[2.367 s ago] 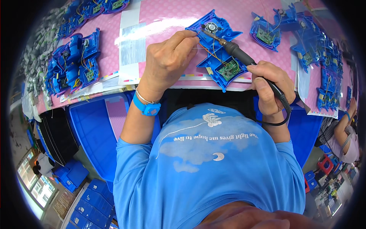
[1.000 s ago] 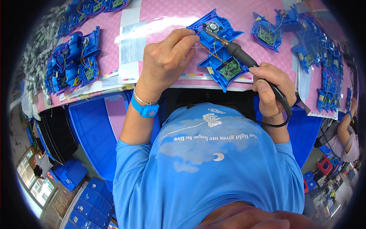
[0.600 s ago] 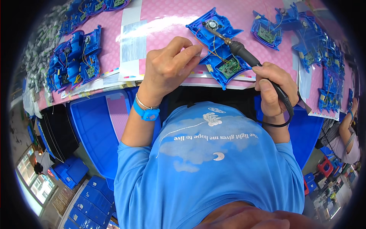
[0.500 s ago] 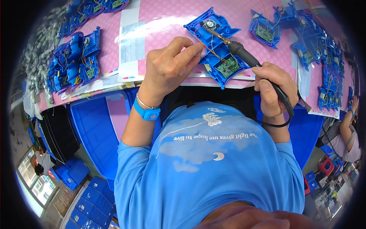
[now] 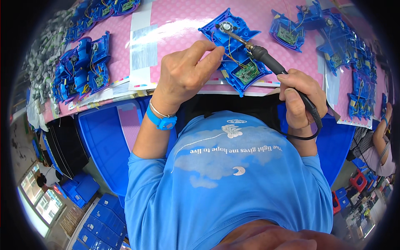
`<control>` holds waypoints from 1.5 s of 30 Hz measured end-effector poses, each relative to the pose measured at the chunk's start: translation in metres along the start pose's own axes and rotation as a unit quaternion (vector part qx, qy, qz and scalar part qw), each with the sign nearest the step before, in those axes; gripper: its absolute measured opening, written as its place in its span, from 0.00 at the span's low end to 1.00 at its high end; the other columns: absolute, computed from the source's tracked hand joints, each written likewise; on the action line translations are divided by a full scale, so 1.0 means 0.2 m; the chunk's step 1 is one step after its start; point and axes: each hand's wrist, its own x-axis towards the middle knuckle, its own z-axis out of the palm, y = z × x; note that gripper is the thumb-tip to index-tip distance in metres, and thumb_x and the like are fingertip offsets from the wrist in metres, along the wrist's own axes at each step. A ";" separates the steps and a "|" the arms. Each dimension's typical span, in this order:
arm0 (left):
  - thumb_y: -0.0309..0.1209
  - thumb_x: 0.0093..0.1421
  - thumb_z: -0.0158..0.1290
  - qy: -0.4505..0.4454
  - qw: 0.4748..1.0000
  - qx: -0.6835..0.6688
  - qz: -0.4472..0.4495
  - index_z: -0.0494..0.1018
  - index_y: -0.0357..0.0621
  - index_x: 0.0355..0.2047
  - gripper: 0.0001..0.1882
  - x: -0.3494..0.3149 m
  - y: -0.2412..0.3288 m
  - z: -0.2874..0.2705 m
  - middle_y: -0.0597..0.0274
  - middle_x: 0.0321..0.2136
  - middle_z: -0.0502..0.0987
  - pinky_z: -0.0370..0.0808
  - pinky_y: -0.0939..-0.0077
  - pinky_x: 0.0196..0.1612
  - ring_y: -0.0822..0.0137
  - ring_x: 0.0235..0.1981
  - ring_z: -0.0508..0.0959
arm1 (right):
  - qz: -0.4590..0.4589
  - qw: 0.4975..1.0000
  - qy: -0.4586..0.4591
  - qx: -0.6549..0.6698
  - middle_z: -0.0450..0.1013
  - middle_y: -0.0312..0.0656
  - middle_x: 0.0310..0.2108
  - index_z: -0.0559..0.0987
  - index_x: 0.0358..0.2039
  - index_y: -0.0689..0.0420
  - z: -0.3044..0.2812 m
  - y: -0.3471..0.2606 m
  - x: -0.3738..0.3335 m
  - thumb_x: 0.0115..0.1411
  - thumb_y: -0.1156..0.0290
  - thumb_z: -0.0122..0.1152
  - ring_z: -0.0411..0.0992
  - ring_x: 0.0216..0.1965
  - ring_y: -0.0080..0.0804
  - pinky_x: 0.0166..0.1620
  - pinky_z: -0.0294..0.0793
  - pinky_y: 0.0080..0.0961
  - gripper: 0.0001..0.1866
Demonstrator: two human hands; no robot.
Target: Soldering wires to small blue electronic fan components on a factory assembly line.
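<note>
My right hand (image 5: 303,98) grips a soldering iron (image 5: 266,60) by its black handle, the cord looping below my fingers. Its metal tip reaches the round speaker (image 5: 227,26) in the upper half of an opened blue plastic casing (image 5: 246,34). The lower half holds a green circuit board (image 5: 248,73), and thin wires run between the two. Left of the casing, my left hand (image 5: 187,71) is closed in a pinch on a thin orange-brown wire (image 5: 229,56); the exact grip is hidden by the fingers.
Similar blue casings with boards lie at the left (image 5: 83,66) and right (image 5: 287,33) of the pink-covered table (image 5: 179,25). Grey parts (image 5: 46,62) heap at the far left. A blue bin (image 5: 104,141) sits below the table edge. Another person's arm (image 5: 380,135) shows at far right.
The casing has shifted slightly to the left, and the iron's tip has moved with it. My left fingers have closed in a little and moved slightly right.
</note>
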 end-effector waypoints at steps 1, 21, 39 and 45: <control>0.24 0.52 0.63 0.011 0.999 0.019 0.023 0.81 0.43 0.40 0.13 0.00 0.00 -0.01 0.62 0.35 0.81 0.76 0.78 0.22 0.69 0.24 0.82 | 0.000 1.000 -0.001 0.004 0.79 0.47 0.25 0.84 0.35 0.66 0.00 0.00 0.00 0.53 0.75 0.64 0.77 0.23 0.37 0.27 0.73 0.28 0.10; 0.27 0.52 0.69 -0.006 0.998 -0.027 -0.053 0.81 0.43 0.35 0.11 0.00 0.00 -0.03 0.65 0.30 0.80 0.75 0.79 0.21 0.71 0.22 0.80 | -0.006 1.000 -0.007 -0.003 0.80 0.47 0.26 0.84 0.34 0.67 0.00 0.02 0.01 0.53 0.75 0.63 0.77 0.23 0.38 0.27 0.73 0.29 0.10; 0.25 0.49 0.69 -0.003 1.000 0.010 0.016 0.81 0.44 0.39 0.16 0.03 -0.04 0.02 0.64 0.35 0.83 0.78 0.78 0.25 0.68 0.27 0.83 | -0.009 1.000 -0.006 0.015 0.78 0.49 0.23 0.83 0.35 0.69 0.01 0.01 0.02 0.53 0.77 0.62 0.74 0.19 0.34 0.23 0.69 0.27 0.11; 0.26 0.49 0.67 -0.007 1.000 0.010 0.011 0.80 0.43 0.39 0.15 0.04 -0.05 0.05 0.62 0.38 0.83 0.79 0.77 0.26 0.67 0.28 0.84 | -0.007 1.000 -0.010 0.011 0.77 0.48 0.22 0.83 0.36 0.70 0.00 0.03 0.02 0.54 0.76 0.62 0.74 0.20 0.34 0.23 0.69 0.26 0.11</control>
